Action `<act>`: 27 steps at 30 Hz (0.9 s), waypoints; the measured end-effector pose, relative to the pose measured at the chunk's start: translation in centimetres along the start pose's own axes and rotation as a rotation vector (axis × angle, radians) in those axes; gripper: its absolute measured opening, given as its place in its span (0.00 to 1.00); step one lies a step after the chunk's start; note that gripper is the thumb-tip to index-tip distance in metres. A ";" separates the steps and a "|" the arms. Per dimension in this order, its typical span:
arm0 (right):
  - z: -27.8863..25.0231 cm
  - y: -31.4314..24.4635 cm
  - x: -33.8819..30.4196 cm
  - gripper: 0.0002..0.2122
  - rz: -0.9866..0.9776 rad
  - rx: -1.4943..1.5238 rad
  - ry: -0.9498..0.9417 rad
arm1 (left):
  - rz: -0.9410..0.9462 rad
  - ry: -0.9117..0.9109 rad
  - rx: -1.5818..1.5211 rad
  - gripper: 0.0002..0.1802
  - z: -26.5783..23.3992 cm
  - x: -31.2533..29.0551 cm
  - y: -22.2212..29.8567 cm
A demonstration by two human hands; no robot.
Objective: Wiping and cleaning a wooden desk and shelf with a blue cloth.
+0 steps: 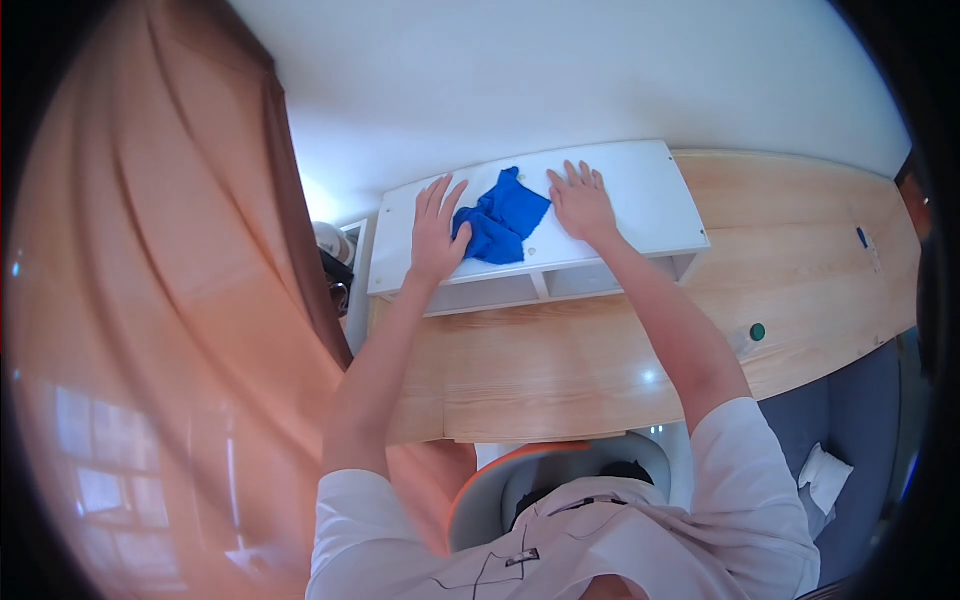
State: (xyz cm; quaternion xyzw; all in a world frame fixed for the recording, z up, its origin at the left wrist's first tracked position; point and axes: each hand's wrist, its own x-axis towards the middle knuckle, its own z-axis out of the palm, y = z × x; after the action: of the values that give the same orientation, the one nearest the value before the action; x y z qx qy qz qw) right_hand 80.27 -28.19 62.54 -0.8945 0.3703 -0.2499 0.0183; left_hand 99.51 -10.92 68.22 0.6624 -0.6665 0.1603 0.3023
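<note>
A crumpled blue cloth (pixel 508 212) lies on top of a low white shelf unit (pixel 645 196), between the person's two hands. The left hand (pixel 436 238) is spread at the cloth's left edge, its thumb over the fabric; whether the palm presses on it is hard to tell from above. The right hand (pixel 582 204) is spread with palm down on the white top, just beside the cloth's right corner. The unit stands on a wood-grain surface (pixel 560 365), its open compartments facing the person. A green cap (pixel 757 332) shows right of the right forearm.
</note>
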 end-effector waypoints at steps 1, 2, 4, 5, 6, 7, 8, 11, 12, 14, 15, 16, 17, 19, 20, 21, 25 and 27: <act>-0.1 -0.5 -0.1 0.19 0.000 0.015 0.006 | 0.092 -0.013 -0.063 0.32 -0.5 0.9 0.7; -0.1 -0.7 -0.2 0.19 0.006 0.009 -0.007 | 0.117 0.002 -0.034 0.26 -0.6 2.6 2.1; -0.3 -0.7 0.1 0.19 -0.012 0.009 0.019 | 0.063 -0.159 -0.088 0.25 1.9 3.7 3.0; -0.3 -0.9 0.2 0.19 -0.008 0.005 0.017 | 0.011 -0.319 -0.124 0.23 3.2 3.8 2.9; -0.3 -1.1 0.1 0.19 -0.006 0.015 0.007 | 0.018 -0.311 -0.056 0.19 4.8 3.4 3.3; -0.3 -0.9 0.0 0.18 -0.005 0.020 0.000 | 0.022 -0.306 -0.062 0.19 5.5 3.7 2.8; -0.3 -0.8 0.0 0.18 -0.004 0.011 0.001 | -0.063 -0.284 -0.009 0.18 6.1 4.2 2.2; -0.4 -0.9 -0.2 0.18 0.004 0.029 0.004 | -0.142 -0.156 0.154 0.13 6.6 4.5 -2.6; -0.5 -0.9 -0.3 0.18 0.008 0.033 -0.005 | -0.191 -0.139 0.179 0.13 6.2 4.4 -4.5; -0.7 -1.1 -0.2 0.18 0.011 0.034 -0.015 | -0.305 -0.102 0.175 0.14 5.1 3.8 -8.8; -0.7 -1.3 -0.2 0.19 0.013 0.036 -0.017 | -0.348 -0.072 0.222 0.13 4.4 3.2 -11.0; -0.6 -1.1 -0.3 0.19 0.018 0.036 -0.024 | -0.391 -0.054 0.252 0.12 3.8 2.7 -12.0; -0.6 -1.1 -0.2 0.19 0.017 0.033 -0.030 | -0.396 -0.057 0.248 0.12 3.0 2.4 -12.9; -0.5 -1.2 0.1 0.19 -0.003 0.004 -0.023 | -0.467 -0.067 0.316 0.12 1.5 1.5 -14.3; -0.3 -1.3 0.2 0.19 -0.010 0.012 -0.031 | -0.445 -0.029 0.339 0.12 1.2 1.0 -14.6; -0.3 -1.3 0.2 0.19 -0.005 0.006 -0.014 | -0.456 -0.033 0.350 0.12 0.8 0.3 -14.7; -0.2 -0.6 -0.1 0.19 0.014 0.014 0.005 | -0.456 -0.059 0.374 0.12 -0.1 -1.2 -12.3; 0.0 -0.6 0.0 0.19 0.010 0.026 0.019 | -0.414 -0.072 0.362 0.12 -1.0 -2.7 -10.6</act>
State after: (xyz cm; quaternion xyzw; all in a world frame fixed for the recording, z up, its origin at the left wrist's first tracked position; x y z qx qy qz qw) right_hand 80.64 -27.72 62.69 -0.8898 0.3717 -0.2632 0.0279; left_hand 109.89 -8.95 65.34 0.8331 -0.4876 0.1878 0.1814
